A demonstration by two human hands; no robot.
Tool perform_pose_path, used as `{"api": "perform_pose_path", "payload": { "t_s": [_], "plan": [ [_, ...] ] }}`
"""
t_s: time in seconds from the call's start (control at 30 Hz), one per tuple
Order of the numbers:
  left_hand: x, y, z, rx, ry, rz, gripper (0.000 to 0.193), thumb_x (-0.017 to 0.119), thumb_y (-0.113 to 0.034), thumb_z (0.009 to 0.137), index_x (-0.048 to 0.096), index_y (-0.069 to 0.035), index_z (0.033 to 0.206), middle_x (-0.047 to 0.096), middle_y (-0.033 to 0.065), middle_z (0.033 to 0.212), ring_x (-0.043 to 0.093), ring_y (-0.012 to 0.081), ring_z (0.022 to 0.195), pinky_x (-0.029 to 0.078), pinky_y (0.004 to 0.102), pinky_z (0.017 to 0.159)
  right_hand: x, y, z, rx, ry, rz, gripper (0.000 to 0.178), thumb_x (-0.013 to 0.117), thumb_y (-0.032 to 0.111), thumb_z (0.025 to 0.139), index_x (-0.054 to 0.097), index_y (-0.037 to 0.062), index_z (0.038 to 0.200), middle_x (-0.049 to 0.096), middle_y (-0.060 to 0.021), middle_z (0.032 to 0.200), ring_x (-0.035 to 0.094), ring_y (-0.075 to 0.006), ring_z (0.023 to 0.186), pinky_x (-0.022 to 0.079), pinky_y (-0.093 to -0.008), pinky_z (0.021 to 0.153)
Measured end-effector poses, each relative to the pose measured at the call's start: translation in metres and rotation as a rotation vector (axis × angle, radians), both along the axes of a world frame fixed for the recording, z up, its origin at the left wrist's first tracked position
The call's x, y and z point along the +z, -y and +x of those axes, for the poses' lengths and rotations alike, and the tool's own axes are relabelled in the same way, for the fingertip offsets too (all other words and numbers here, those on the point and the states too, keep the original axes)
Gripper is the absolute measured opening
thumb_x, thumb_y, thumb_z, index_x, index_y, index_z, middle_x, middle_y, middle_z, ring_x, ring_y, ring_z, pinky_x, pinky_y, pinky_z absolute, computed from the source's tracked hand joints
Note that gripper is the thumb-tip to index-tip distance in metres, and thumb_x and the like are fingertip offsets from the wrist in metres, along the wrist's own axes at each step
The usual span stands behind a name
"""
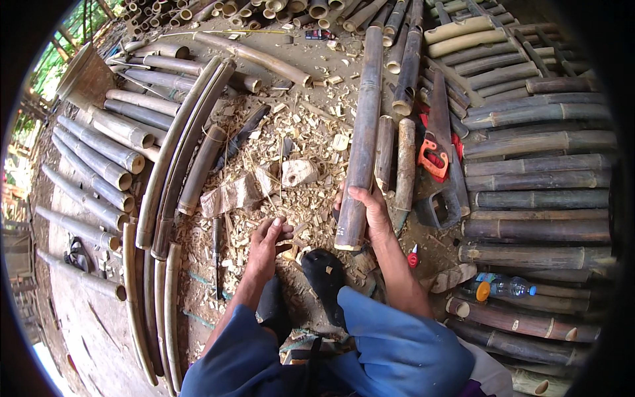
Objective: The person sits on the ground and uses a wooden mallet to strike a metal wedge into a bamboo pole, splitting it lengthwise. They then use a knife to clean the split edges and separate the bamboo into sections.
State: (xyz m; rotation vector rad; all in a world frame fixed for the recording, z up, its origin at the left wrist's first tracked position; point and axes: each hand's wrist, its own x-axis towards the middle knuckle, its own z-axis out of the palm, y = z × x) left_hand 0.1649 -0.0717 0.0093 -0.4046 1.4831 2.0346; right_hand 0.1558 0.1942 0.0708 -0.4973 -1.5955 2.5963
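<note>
My right hand is wrapped round the lower end of a long dark bamboo pole, thumb on top. The pole stretches away from me toward the pile at the back. My left hand is off the pole, to its left, above the wood chips. Its fingers are loosely bent and apart, with nothing visible in them. Beyond the left hand lie a pale wood block and a rough log among the chips. A narrow dark tool lies on the ground left of my left hand.
To the right are a handsaw with an orange handle, a small red bottle and a plastic water bottle. Stacked bamboo lines the right side. More bamboo lengths and a bucket are at left.
</note>
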Motion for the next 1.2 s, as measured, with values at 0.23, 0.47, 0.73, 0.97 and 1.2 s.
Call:
{"api": "perform_pose_path", "payload": {
  "t_s": [0.23,0.47,0.73,0.97,1.2],
  "plan": [
    [-0.025,0.015,0.013,-0.12,-0.351,-0.305,0.043,0.071,-0.027,0.1,0.066,0.005,0.128,0.072,0.0115,0.105,0.067,0.0162,0.095,0.054,0.0317,0.08,-0.022,-0.005,0.022,-0.206,0.066,0.393,0.078,0.081,0.01,0.074,0.046,-0.0003,0.143,0.063,-0.0111,0.111,0.065,-0.0243,0.097,0.057,-0.0398,0.089],
    [-0.029,0.047,0.08,-0.2,-0.597,-0.804,0.026,0.073,-0.015,0.094,0.069,-0.003,0.116,0.07,0.0123,0.075,0.069,0.0231,0.067,0.054,0.0375,0.067,-0.025,-0.087,-0.015,-0.313,0.515,0.894,0.118,0.09,0.017,0.067,0.024,-0.0075,0.162,0.051,-0.0302,0.151,0.055,-0.0383,0.137,0.044,-0.0457,0.118],
    [-0.037,0.034,0.075,-0.257,-0.569,-0.89,0.028,0.075,-0.022,0.093,0.068,-0.008,0.116,0.073,0.013,0.075,0.071,0.0339,0.068,0.054,0.0451,0.065,-0.011,-0.168,-0.104,-0.365,0.491,1.881,0.056,0.078,0.032,0.085,0.062,-0.0001,0.128,0.064,-0.0208,0.12,0.053,-0.0353,0.127,0.042,-0.0564,0.109],
    [-0.037,0.029,0.074,-0.293,-0.578,-0.89,0.027,0.075,-0.019,0.093,0.07,-0.006,0.115,0.074,0.0128,0.076,0.073,0.028,0.069,0.056,0.0409,0.066,-0.068,-0.088,-0.107,0.297,0.541,1.973,0.047,0.07,0.043,0.092,0.075,0.0014,0.113,0.068,-0.0166,0.114,0.055,-0.0281,0.114,0.041,-0.0559,0.101],
    [-0.043,0.043,0.048,-0.312,-0.419,-0.594,0.035,0.077,-0.025,0.093,0.07,0.0,0.117,0.074,0.0106,0.08,0.07,0.0192,0.071,0.056,0.0367,0.068,-0.032,-0.061,-0.086,0.172,0.461,0.849,0.052,0.079,0.044,0.088,0.073,-0.0001,0.115,0.076,-0.0114,0.106,0.07,-0.0186,0.095,0.055,-0.0352,0.086]
  ]
}}
